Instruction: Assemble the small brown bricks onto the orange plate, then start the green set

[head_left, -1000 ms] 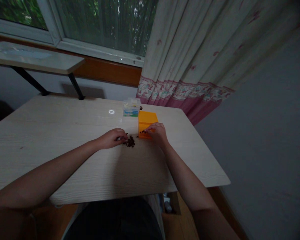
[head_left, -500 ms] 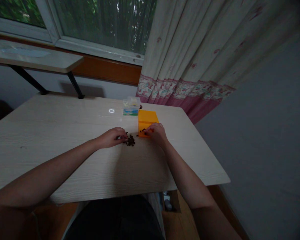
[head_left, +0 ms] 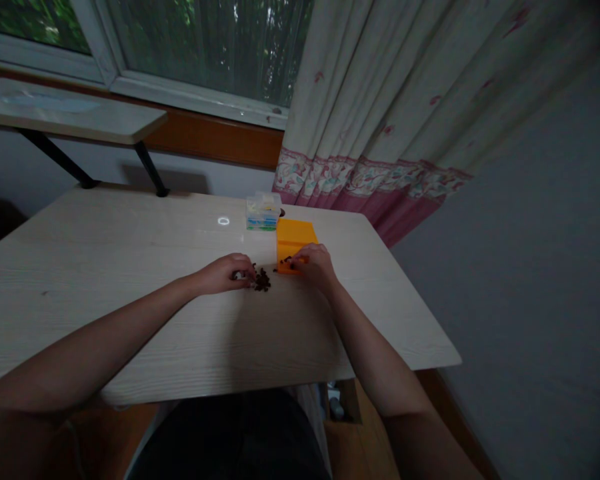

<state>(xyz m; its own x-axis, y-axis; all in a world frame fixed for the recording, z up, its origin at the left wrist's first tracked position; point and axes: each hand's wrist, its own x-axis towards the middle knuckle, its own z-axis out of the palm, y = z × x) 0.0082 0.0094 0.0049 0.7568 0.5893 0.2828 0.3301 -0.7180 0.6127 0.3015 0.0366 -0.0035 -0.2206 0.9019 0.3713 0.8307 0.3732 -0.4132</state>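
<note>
A small heap of dark brown pieces (head_left: 263, 280), too small to name, lies on the table. At its left edge is my left hand (head_left: 230, 273), fingers curled inward and tips close together; what they hold, if anything, is too small to make out. An orange container (head_left: 297, 231) stands just right of and behind the heap. My right hand (head_left: 315, 265) reaches over its near part with thumb and fingers pinched. A few dark pieces (head_left: 287, 259) show inside by the fingertips, and whether one is between them I cannot tell.
Behind the orange container stands a clear plastic box (head_left: 263, 213) with blue and green contents. The pale wooden table (head_left: 145, 333) ends at a wall on the right. A raised shelf (head_left: 80, 120) is at the back left, and a curtain (head_left: 360, 133) hangs behind.
Both hands stay at nearly the same places. The left fingers have shifted very slightly at the heap's edge; the container and clear box have not moved.
</note>
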